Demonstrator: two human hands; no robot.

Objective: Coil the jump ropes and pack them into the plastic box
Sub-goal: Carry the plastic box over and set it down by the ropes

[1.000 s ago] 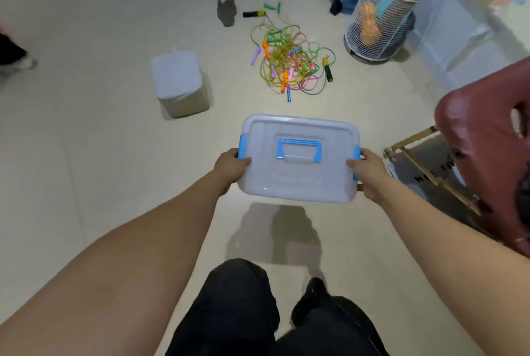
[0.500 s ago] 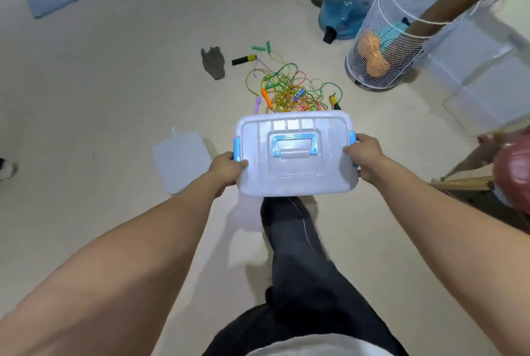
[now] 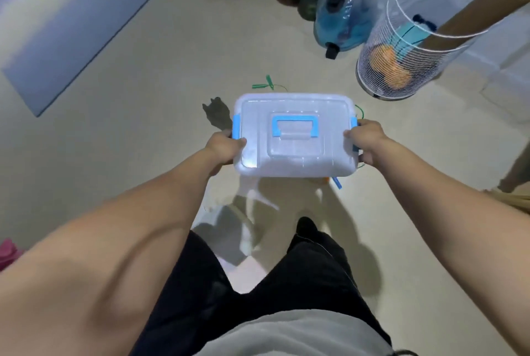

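The plastic box (image 3: 295,137), lid on with its blue handle (image 3: 295,125) lying flat, is held above the floor (image 3: 143,126) in front of the person. The left hand (image 3: 225,147) grips its left end, fingers curled under the edge and thumb on the lid; the right hand (image 3: 365,140) grips the right end the same way. The jump ropes are mostly hidden behind the box: 2 green handles (image 3: 265,83) show beyond it.

Pale beige floor (image 3: 143,132); 1 grey mat (image 3: 71,26) far left, 1 white wire basket (image 3: 401,63) far right.
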